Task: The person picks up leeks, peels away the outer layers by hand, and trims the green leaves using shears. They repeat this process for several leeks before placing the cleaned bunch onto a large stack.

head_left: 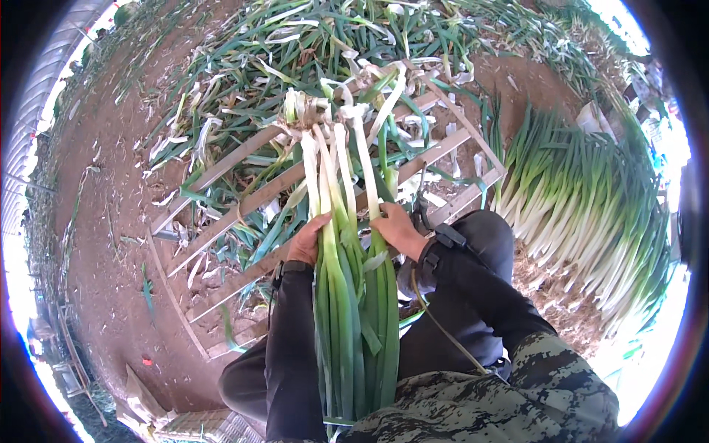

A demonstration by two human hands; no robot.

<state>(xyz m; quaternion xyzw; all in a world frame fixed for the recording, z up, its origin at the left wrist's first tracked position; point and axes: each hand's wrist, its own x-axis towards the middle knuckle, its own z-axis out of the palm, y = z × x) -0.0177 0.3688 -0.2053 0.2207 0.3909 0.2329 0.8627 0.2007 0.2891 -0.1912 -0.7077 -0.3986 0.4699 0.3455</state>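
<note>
Leeks, one bundle — several long stalks, too tightly packed to count — held upright between the knees, white root ends up and away from the person, green leaves running down toward the lap. Roots at the top are tufted and pale, with loose skin hanging from them.

Hands, two. Left hand curled round the left side of the bundle where white shades into green, fingers wrapped on the stalks. Right hand closed on the right side at the same height, fingers pressed against the stalks, a strap at the wrist. Both sleeves dark; camouflage cloth at the lower edge.

Frame, one — pale wooden slats, lying flat on the soil in front of the knees, about four long slats visible, crossed by shorter ones. Resting on and between the slats: stripped leaves and pale skins, a loose litter that spreads up and to the left.

Stack, one — cleaned leeks laid side by side on the ground to the right, white ends toward the frame, green tops fanning outward; count cannot be told, dozens at least.

Soil — bare reddish brown earth on the left, with a few scattered scraps of leaf.
</note>
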